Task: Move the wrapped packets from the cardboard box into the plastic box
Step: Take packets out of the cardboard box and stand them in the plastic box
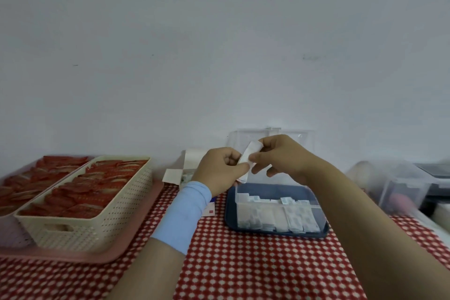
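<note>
Left hand (219,170) and right hand (280,156) are together, both pinching one white wrapped packet (249,153) — tilted, just above the plastic box (236,198) near the table's far edge; the cardboard box (192,161) stands open behind the left hand.

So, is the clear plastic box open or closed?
Open: the plastic box has its lid raised upright at the back, packets uncovered inside.

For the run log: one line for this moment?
left hand and right hand pinch packet | near plastic box, partly filled | cardboard box open
</note>
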Demonstrator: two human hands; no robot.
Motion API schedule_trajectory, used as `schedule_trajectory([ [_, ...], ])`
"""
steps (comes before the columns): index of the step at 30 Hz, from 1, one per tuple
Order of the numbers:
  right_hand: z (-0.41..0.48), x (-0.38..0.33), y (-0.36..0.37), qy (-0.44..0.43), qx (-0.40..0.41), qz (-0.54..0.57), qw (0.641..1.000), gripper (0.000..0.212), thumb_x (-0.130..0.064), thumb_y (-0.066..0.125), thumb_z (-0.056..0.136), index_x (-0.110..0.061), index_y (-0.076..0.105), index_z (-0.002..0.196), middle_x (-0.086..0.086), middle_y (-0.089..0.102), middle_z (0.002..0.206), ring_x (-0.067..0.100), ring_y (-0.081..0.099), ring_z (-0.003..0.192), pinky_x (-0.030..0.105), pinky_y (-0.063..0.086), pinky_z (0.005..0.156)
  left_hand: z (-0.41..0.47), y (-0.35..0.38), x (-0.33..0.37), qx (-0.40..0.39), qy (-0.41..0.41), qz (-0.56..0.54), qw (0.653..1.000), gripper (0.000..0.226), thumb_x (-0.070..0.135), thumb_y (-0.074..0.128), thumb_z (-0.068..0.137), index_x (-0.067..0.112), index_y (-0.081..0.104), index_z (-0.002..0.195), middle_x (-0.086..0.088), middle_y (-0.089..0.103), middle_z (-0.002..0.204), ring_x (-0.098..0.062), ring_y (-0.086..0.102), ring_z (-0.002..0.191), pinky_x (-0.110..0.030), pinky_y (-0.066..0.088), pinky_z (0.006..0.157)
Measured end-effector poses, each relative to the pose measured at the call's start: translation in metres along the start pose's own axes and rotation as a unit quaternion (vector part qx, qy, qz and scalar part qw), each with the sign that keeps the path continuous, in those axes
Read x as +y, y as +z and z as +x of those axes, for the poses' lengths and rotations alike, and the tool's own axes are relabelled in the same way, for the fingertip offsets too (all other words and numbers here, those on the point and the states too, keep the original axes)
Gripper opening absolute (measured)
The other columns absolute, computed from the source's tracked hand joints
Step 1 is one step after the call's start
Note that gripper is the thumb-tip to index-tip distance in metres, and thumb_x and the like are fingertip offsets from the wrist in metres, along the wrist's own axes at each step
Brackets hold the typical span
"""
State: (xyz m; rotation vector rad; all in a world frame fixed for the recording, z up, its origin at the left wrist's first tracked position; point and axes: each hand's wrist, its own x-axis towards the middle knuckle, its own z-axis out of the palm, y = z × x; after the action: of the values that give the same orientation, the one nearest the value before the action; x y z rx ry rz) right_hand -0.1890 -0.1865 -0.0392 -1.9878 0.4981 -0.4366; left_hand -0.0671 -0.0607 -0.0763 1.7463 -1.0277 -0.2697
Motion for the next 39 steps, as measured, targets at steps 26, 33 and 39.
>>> schedule_trajectory([
  [26,0.029,0.070,0.002,0.200,-0.096,-0.296,0.929,0.008,-0.015,0.068,0.085,-0.008,0.068,0.085,0.005,0.064,0.076,0.017,0.053,0.062,0.023,0.036,0.048,0.015,0.041,-0.025,-0.314,0.113,0.545,0.769,0.045,0.060,0.043,0.080,0.026,0.072,0.083,0.004,0.068,0.089,-0.022,0.058,0.091,-0.040,0.039,0.102],
  [33,0.038,0.088,0.020,0.185,-0.071,-0.381,0.903,0.030,-0.030,0.063,0.092,-0.016,0.047,0.071,0.000,0.050,0.071,0.014,0.047,0.064,0.028,0.042,0.068,0.015,0.044,-0.030,-0.330,0.137,0.561,0.747,0.054,0.058,0.033,0.079,0.018,0.069,0.076,-0.001,0.066,0.081,-0.021,0.056,0.092,-0.042,0.022,0.114],
  [39,0.042,0.085,0.023,0.173,-0.080,-0.443,0.876,0.026,-0.030,0.071,0.087,-0.011,0.057,0.100,0.001,0.045,0.074,0.021,0.052,0.088,0.030,0.047,0.083,0.017,0.048,-0.035,-0.322,0.138,0.573,0.740,0.044,0.048,0.041,0.089,0.018,0.070,0.078,0.001,0.067,0.082,-0.020,0.056,0.094,-0.043,0.022,0.114],
])
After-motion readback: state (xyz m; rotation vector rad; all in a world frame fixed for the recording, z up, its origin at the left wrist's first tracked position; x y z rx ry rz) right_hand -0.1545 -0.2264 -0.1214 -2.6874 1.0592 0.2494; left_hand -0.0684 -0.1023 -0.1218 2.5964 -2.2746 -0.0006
